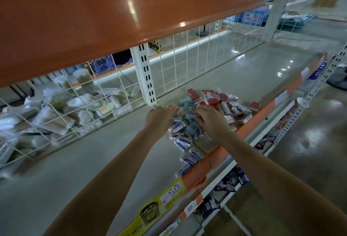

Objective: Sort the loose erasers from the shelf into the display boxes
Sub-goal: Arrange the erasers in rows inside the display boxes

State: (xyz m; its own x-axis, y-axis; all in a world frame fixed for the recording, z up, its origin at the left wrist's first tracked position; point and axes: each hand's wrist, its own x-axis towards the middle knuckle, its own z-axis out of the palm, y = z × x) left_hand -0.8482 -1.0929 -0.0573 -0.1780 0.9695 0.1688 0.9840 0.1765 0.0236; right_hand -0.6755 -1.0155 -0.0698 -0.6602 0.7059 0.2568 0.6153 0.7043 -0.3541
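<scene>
Orange shelf (93,19) overhead fills the upper left of the view. Below it, grey shelf (75,160) with an orange front edge carrying price tags (171,192), one reading "50", another "10".

White wire grid (178,62) stands along the back of the grey shelf. Behind the grid at left, a heap of clear-wrapped packets (47,115); contents too blurred to name.

Pile of erasers (199,123) lies on the grey shelf toward its front edge, right of centre. Red-sleeved ones at the far side, blue-and-white ones nearer and trailing along the front lip. Some spill close to the orange edge.

Both bare forearms reach in from below. Left hand (159,118) rests palm down on the left rim of the pile, fingers bent onto the erasers; cannot tell whether any are pinched. Right hand (211,120) lies palm down on the middle of the pile, fingers curled over blue erasers; grip not visible.
</scene>
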